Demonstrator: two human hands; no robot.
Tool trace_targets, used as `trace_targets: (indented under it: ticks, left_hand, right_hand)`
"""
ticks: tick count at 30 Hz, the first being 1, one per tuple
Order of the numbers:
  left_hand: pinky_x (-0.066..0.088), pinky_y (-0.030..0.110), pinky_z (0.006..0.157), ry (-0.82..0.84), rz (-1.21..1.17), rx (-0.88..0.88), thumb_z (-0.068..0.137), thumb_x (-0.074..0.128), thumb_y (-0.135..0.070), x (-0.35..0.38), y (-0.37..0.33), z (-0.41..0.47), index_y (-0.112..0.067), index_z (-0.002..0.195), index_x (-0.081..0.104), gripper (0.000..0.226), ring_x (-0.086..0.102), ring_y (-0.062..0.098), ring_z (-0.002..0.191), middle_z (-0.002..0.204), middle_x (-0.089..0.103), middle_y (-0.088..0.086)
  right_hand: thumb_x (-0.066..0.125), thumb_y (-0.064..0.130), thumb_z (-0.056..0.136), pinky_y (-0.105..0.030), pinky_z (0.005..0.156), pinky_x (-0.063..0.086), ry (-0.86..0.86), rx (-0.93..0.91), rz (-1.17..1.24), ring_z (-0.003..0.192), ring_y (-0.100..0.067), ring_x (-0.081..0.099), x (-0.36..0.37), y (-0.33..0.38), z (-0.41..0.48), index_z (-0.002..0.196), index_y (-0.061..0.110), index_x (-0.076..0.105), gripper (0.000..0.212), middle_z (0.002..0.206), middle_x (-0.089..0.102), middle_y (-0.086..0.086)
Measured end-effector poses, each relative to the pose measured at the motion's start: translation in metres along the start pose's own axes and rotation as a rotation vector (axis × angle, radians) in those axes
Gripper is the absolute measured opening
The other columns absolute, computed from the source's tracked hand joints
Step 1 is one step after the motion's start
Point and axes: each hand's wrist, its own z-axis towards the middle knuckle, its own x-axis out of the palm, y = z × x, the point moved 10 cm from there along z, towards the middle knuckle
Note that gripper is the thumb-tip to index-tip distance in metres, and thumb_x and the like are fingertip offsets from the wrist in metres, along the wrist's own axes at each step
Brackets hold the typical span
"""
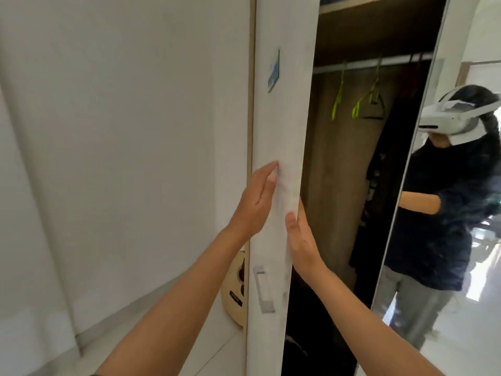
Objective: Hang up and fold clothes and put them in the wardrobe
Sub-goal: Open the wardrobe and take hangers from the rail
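- Wall (122, 131): plain white, far left; nothing on it.
- Guitar (235, 291): pale body, partly hidden low down behind the door's edge.
- Wardrobe door (282, 118): white, standing ajar and seen nearly edge-on; blue sticker (273, 70) high up, metal handle (263, 289) low down, untouched.
- Left hand (254, 202): flat against the door's outer face, fingers straight and close together, gripping nothing.
- Right hand (301, 240): at the door's free edge, thumb on the outer face, the other fingers hidden behind the edge; whether they curl round it cannot be told.
- Wardrobe interior (339, 172): open; rail (374, 65) with two green hangers (363, 100) empty, dark garments (379, 199) hanging at the right.
- Mirror door (447, 240): far right, reflecting the person in a headset.
- Step in hand, judged: working the door, before any hanging or folding; no loose clothes in view.
- Next move, judged: door swung wide, then an empty hanger taken down.
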Motion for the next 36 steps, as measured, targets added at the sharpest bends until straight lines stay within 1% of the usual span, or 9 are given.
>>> trace_targets:
  ticks: [5, 11, 15, 19, 23, 28, 31, 33, 36]
  left_hand:
    - [0.022, -0.005, 0.096, -0.213, -0.024, 0.19, 0.103, 0.022, -0.028, -0.066, -0.071, 0.034, -0.017, 0.146, 0.027, 0.045, 0.027, -0.027, 0.12, 0.144, 0.032, -0.011]
    - [0.023, 0.011, 0.11, -0.416, 0.116, 0.379, 0.1, 0.031, -0.025, -0.139, -0.089, 0.029, -0.016, 0.145, 0.023, 0.047, 0.024, -0.002, 0.138, 0.147, 0.026, -0.01]
    - [0.02, 0.016, 0.114, -0.439, 0.276, 0.415, 0.102, 0.031, -0.016, -0.177, -0.079, 0.023, -0.018, 0.145, 0.015, 0.046, 0.019, -0.005, 0.139, 0.147, 0.02, -0.019]
    - [0.017, 0.022, 0.117, -0.465, 0.474, 0.365, 0.101, 0.036, -0.014, -0.208, -0.056, 0.028, -0.009, 0.149, 0.012, 0.054, 0.016, 0.011, 0.144, 0.156, 0.018, 0.001]
    - [0.005, 0.005, 0.111, -0.511, 0.601, 0.292, 0.101, 0.035, -0.013, -0.241, -0.028, 0.031, -0.006, 0.149, 0.007, 0.056, 0.005, 0.003, 0.142, 0.158, 0.01, 0.01]
    - [0.004, -0.004, 0.103, -0.56, 0.693, 0.236, 0.101, 0.038, -0.014, -0.278, 0.019, 0.036, -0.016, 0.144, -0.006, 0.062, 0.0, 0.001, 0.14, 0.158, 0.001, 0.009]
    - [0.005, -0.008, 0.098, -0.615, 0.807, 0.229, 0.1, 0.041, -0.017, -0.291, 0.043, 0.038, -0.009, 0.147, -0.003, 0.065, -0.005, -0.004, 0.139, 0.157, -0.004, 0.007]
    - [0.007, 0.001, 0.108, -0.637, 0.928, 0.235, 0.099, 0.041, -0.022, -0.298, 0.062, 0.041, -0.006, 0.149, 0.0, 0.066, -0.005, 0.003, 0.142, 0.157, -0.007, 0.005]
    - [0.005, 0.03, 0.12, -0.616, 1.114, 0.181, 0.098, 0.038, -0.029, -0.306, 0.098, 0.051, -0.005, 0.149, 0.003, 0.067, -0.006, 0.019, 0.146, 0.157, -0.008, 0.011]
  right_hand:
    - [0.03, 0.084, 0.075, -0.037, 0.12, 0.014, 0.136, -0.084, -0.06, 0.141, 0.008, 0.008, 0.053, 0.02, 0.019, 0.139, 0.057, -0.004, 0.077, 0.155, 0.002, 0.026]
    - [0.022, 0.086, 0.075, -0.048, 0.119, 0.003, 0.142, -0.247, -0.297, 0.143, -0.001, -0.017, 0.101, 0.026, 0.046, 0.137, 0.054, -0.024, 0.084, 0.152, -0.024, 0.025]
    - [0.016, 0.084, 0.077, -0.045, 0.118, -0.005, 0.128, -0.348, -0.339, 0.142, -0.008, -0.026, 0.139, 0.028, 0.062, 0.134, 0.053, -0.03, 0.08, 0.152, -0.03, 0.017]
    - [0.012, 0.078, 0.084, -0.042, 0.115, -0.015, 0.101, -0.412, -0.416, 0.141, -0.017, -0.029, 0.179, 0.021, 0.079, 0.138, 0.046, -0.031, 0.076, 0.153, -0.032, 0.008]
    - [0.009, 0.073, 0.086, -0.029, 0.112, -0.025, 0.114, -0.434, -0.44, 0.141, -0.016, -0.031, 0.211, 0.013, 0.101, 0.138, 0.048, -0.03, 0.07, 0.151, -0.033, 0.012]
    - [0.017, 0.058, 0.095, -0.029, 0.114, -0.021, 0.127, -0.487, -0.526, 0.143, -0.015, -0.025, 0.248, -0.006, 0.134, 0.143, 0.044, -0.022, 0.064, 0.154, -0.028, 0.01]
    - [0.024, 0.047, 0.097, -0.028, 0.114, -0.02, 0.118, -0.501, -0.585, 0.144, -0.014, -0.022, 0.259, -0.02, 0.16, 0.144, 0.044, -0.02, 0.064, 0.155, -0.026, 0.009]
    - [0.026, 0.043, 0.096, -0.027, 0.113, -0.021, 0.108, -0.502, -0.628, 0.144, -0.014, -0.022, 0.261, -0.027, 0.18, 0.145, 0.043, -0.015, 0.064, 0.156, -0.025, 0.009]
    - [0.022, 0.045, 0.093, -0.029, 0.113, -0.021, 0.088, -0.46, -0.711, 0.142, -0.011, -0.027, 0.258, -0.038, 0.21, 0.146, 0.038, -0.01, 0.062, 0.153, -0.029, 0.012]
